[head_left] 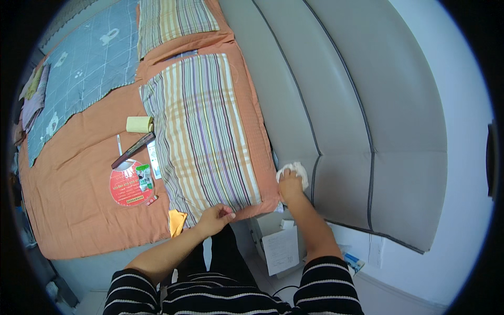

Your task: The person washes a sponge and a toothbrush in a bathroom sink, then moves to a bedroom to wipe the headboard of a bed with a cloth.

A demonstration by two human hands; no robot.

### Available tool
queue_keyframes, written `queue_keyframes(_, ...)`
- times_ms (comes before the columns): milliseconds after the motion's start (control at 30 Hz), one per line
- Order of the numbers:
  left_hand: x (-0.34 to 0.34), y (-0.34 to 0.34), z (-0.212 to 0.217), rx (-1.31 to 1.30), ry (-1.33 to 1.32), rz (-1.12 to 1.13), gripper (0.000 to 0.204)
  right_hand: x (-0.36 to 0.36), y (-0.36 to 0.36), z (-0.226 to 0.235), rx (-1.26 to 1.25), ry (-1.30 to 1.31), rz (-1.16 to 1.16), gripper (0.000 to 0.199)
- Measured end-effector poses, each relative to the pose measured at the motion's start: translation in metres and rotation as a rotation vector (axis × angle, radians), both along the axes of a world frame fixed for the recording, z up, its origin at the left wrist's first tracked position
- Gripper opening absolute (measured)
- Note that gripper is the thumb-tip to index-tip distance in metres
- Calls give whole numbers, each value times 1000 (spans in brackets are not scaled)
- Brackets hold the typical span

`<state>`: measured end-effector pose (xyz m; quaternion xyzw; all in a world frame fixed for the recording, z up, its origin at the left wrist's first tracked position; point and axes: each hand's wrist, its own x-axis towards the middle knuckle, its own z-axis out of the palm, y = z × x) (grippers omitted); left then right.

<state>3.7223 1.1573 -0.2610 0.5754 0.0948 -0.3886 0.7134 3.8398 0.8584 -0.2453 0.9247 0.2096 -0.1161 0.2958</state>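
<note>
My right hand (pixel 290 187) presses a crumpled white cloth (pixel 297 169) against the lower part of the grey padded headboard (pixel 336 121), beside the mattress corner. Its fingers are bent over the cloth. At the near edge of the striped pillow (pixel 205 131), my left hand (pixel 216 219) is loosely curled, its fingertips turned in. I see nothing held in it. A yellow-orange cloth (pixel 177 222) lies by the pillow's near corner, close to my left forearm.
On the orange sheet (pixel 79 210) lie a round red fan (pixel 126 189), a dark folded fan (pixel 132 150), a green-and-white packet (pixel 144 177) and a pale yellow pouch (pixel 139 124). A second pillow (pixel 176 23) and blue blanket (pixel 94 58) lie farther off. Papers (pixel 281 251) hang over the bedside cabinet.
</note>
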Motion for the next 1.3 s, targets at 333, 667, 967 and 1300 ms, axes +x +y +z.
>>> queue_keyframes(333, -3, 9, 9, -59, 63, 179, 20, -2, 61, 95, -62, 452, -166, 31)
queue_keyframes(667, 32, 25, 45, 1, -156, 195, 20, 97, 24, 183, -19, -187, -116, 28)
queue_keyframes(967, 89, 15, 90, -257, -128, 176, 54, 13, 114, 231, 671, 36, -72, 38)
queue_keyframes(1300, 304, -24, 215, -1457, 23, 599, 65, 244, 127, 396, 314, -277, 552, 57)
